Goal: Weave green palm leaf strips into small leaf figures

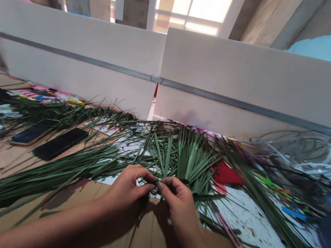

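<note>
My left hand (133,187) and my right hand (181,203) meet at the fingertips over a sheet of brown cardboard (96,229). Both are closed in a pinch on a narrow green leaf strip, mostly hidden by the fingers. Below the hands a thin strip end (131,239) hangs over the cardboard. Just beyond my fingers lies a fan-shaped palm leaf (190,155) with its blades spread. To the right of my right hand is a pink utility knife (230,232), lying on white paper (251,216).
Long cut leaves (65,167) spread across the left side, near two phones (61,142). A red piece (227,173), long dark leaves (276,211) and looped clear tubing (311,153) lie on the right. White panels (235,76) stand along the back.
</note>
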The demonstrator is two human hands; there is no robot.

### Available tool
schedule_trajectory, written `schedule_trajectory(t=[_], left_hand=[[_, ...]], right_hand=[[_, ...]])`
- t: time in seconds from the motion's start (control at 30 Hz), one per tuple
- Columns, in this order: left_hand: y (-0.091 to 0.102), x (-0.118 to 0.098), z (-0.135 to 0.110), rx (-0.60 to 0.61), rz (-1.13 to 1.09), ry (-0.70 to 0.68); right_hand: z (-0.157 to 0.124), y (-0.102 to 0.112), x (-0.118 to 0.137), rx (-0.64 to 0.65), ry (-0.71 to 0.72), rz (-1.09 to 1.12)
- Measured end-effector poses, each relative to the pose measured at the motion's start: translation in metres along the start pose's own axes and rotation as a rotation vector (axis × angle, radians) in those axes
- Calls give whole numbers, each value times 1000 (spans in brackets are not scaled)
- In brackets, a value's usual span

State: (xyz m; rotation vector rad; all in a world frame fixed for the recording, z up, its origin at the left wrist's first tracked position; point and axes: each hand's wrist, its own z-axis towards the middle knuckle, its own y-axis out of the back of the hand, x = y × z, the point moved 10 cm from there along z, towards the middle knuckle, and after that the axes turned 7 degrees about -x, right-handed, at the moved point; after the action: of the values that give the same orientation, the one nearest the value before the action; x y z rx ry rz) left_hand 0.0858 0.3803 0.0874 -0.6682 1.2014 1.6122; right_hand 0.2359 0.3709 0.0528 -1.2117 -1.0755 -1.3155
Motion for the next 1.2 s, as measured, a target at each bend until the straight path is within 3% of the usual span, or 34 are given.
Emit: schedule_trajectory(t=[0.27,0.83,1.2], left_hand=[[4,-4,-1,-59,-19,122],[4,7,1,-53,-56,106],[-11,22,-10,36,-294,365]], right_hand=[[4,-1,-1,26,-42,63],[3,-4,3,63,37,-47],[4,0,0,52,19,-47]])
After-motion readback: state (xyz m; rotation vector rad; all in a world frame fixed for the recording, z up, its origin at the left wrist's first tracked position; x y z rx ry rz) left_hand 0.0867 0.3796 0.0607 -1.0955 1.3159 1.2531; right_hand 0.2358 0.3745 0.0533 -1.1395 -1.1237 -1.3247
